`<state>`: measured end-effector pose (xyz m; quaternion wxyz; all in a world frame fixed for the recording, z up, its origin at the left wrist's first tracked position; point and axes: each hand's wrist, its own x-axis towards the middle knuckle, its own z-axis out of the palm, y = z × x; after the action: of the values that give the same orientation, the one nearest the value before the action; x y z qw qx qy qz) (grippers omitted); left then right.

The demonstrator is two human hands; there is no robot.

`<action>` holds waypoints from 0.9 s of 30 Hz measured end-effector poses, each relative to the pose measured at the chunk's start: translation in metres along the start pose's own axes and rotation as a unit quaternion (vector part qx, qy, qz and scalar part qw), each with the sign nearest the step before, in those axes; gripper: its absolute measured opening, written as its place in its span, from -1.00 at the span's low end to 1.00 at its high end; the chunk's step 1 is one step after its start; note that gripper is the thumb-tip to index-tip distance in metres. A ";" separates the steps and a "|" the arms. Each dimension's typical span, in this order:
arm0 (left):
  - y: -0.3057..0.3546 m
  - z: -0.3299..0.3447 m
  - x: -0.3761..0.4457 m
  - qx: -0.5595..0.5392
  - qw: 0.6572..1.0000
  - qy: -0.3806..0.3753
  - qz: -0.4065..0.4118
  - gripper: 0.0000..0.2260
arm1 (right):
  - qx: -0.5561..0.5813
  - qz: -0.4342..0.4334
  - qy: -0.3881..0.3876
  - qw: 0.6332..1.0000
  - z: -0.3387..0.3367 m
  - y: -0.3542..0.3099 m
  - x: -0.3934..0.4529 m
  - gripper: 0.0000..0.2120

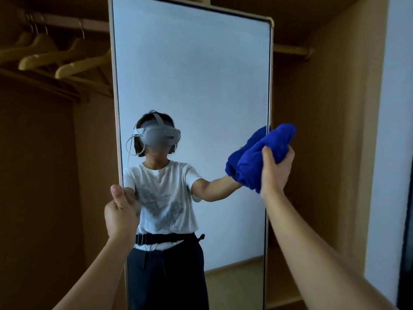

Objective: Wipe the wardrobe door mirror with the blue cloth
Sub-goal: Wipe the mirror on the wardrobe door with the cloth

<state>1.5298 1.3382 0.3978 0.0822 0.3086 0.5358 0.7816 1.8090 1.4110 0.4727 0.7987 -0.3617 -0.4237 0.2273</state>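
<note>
The left hand (120, 217) gripped the mirror (192, 90) by its left edge, and the right hand (277, 168) held the bunched blue cloth (263, 157) against the right edge. Behind the mirror, wooden hangers (51, 57) hung on a rail (73, 23) in the open wardrobe (324, 108).

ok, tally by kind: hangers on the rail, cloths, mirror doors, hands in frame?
Wooden hangers: 3 visible at the left; any hidden behind the door cannot be told
Blue cloth: 1, gripped by the right hand
Mirror door: 1, left hand grips its edge
Hands: 2
Total: 7
</note>
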 end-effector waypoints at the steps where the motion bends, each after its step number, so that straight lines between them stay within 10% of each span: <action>1: 0.001 0.000 -0.001 -0.003 1.000 -0.002 0.004 -0.47 | -0.072 -0.040 0.023 0.996 0.004 0.006 -0.012 -0.35; 9: -0.001 0.003 0.002 -0.013 1.000 0.005 -0.004 -0.48 | -0.320 -0.221 -0.016 0.921 0.044 0.010 -0.067 -0.08; 17: -0.001 0.004 0.009 -0.018 1.000 -0.003 -0.018 -0.46 | -0.382 -0.513 -0.149 0.754 0.097 -0.028 -0.093 -0.23; 27: -0.004 0.002 0.011 -0.023 0.998 -0.027 -0.046 -0.52 | -0.390 -0.452 -0.101 0.796 0.137 -0.099 -0.058 -0.27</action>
<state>1.5218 1.3466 0.3995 0.1399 0.3024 0.5290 0.7804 1.6684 1.3620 0.5710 0.5550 -0.3846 -0.6698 -0.3089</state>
